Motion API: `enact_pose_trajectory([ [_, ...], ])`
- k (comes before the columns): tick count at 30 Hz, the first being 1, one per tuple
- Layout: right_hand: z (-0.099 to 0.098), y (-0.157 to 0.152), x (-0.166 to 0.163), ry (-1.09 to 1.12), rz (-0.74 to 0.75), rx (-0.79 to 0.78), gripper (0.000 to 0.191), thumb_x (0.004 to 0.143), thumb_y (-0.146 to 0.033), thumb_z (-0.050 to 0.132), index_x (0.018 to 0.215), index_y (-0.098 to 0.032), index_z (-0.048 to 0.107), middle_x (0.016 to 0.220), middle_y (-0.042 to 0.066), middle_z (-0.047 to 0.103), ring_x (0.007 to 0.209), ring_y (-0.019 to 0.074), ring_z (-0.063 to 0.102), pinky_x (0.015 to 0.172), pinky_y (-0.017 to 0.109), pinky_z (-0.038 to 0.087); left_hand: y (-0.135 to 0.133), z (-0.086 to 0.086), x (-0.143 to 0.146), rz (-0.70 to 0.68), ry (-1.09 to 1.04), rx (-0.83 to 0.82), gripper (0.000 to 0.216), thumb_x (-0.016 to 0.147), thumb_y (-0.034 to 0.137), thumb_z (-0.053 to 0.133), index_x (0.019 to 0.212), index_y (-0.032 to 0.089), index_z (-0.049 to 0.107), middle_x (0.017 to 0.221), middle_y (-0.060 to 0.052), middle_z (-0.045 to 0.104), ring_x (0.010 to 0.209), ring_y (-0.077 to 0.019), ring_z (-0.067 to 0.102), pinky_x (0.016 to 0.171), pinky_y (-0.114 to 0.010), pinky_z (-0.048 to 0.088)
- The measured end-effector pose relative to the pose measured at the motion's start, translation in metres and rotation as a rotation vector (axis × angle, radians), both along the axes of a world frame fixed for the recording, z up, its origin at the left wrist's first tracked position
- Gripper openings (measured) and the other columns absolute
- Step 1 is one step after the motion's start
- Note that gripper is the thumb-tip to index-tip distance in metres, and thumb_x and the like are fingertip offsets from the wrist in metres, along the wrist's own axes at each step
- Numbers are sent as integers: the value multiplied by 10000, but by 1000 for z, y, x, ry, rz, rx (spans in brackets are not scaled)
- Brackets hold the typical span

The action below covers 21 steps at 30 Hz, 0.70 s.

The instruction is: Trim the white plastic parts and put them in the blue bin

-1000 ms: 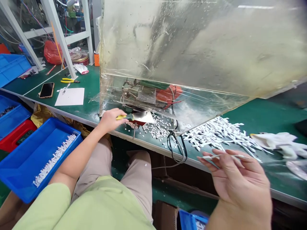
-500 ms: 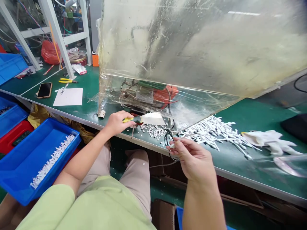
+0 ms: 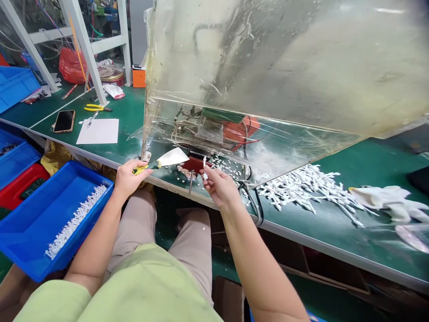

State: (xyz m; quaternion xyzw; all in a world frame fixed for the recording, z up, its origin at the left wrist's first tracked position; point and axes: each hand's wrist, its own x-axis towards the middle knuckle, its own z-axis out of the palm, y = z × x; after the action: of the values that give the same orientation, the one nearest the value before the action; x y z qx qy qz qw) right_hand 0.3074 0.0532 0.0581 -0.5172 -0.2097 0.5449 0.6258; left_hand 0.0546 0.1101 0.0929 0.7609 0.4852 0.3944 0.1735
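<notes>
My left hand (image 3: 130,179) is closed round the yellow and dark handle of a putty knife (image 3: 173,157), whose wide blade points right over the bench edge. Between the fingertips of my right hand (image 3: 219,184) a small white plastic part (image 3: 205,167) stands nearly upright. Just left of it sits a dark red block (image 3: 194,164) with a metal rod below, under a scratched clear plastic shield (image 3: 268,80). Small white bits lie scattered round the block. To the right spreads a pile of white plastic parts (image 3: 298,185).
A blue bin (image 3: 30,219) at my left holds a row of white parts. Farther left on the bench lie a phone (image 3: 64,121), white paper (image 3: 100,131) and yellow-handled pliers (image 3: 97,108). Black cables (image 3: 257,208) hang over the edge. A white glove (image 3: 385,199) lies far right.
My left hand has moved left with the putty knife, away from the block. My right hand has come left to the block with the white part, leaving the cables behind.
</notes>
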Motion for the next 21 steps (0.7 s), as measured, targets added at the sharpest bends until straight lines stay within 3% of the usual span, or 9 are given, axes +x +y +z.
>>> enact_pose_trajectory([
  [12, 0, 26, -8, 174, -97, -126, 182, 681, -263, 750, 659, -158, 603, 520, -44, 531, 384, 15, 451, 291, 66, 314, 2, -13, -9, 38, 8, 10, 274, 721, 407, 675, 867, 178, 705, 884, -51, 710, 812, -159, 654, 782, -261, 503],
  [21, 0, 30, -6, 173, -91, -119, 226, 692, -307, 760, 671, -160, 590, 517, -46, 524, 374, 20, 442, 285, 76, 325, 9, -19, -1, 132, 138, 5, 249, 755, 389, 640, 907, 197, 687, 933, -56, 688, 889, -187, 643, 826, -289, 485],
])
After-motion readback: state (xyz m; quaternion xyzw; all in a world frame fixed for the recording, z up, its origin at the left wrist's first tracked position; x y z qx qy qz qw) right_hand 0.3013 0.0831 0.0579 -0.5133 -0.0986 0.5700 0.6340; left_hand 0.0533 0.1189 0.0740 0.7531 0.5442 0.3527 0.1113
